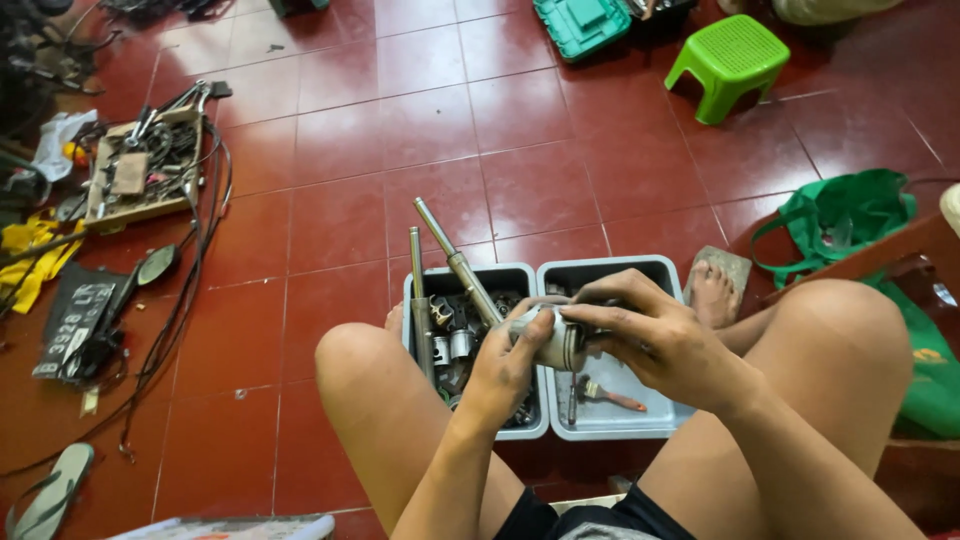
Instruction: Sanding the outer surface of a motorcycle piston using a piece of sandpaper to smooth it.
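Hands: we hold one metal cylinder part (556,340) between both hands, above our knees and over the two grey trays on the floor.
Left hand (505,365): our fingers are wrapped round the near end of the part, thumb up along its side, gripping it firmly.
Right hand (650,340): our fingers are curled over the top and far end of the same part, closed on it; the fingertips (585,300) press on its upper edge.
Part: pale grey metal, roughly cylindrical, with a dark ring round it near our right palm; it lies about level, held in the air, touching neither tray.
Left tray (520,275): grey plastic, packed with metal engine bits; two long metal rods (455,255) stick up out of it, tilted away from us.
Right tray (655,265): grey plastic, just beside the left one, sides touching; a small brush with an orange handle (610,396) lies in it.
Floor (400,130): red tiles.
Far right: a green plastic stool (727,62) and a green cloth bag (840,215); a bare foot on a sandal (712,290) sits behind the right tray.
Far left: a wooden board with tools and cables (145,160), a yellow cloth (30,255), and a flip-flop (50,490) near the bottom corner.
Top edge: a teal tool case (580,22).
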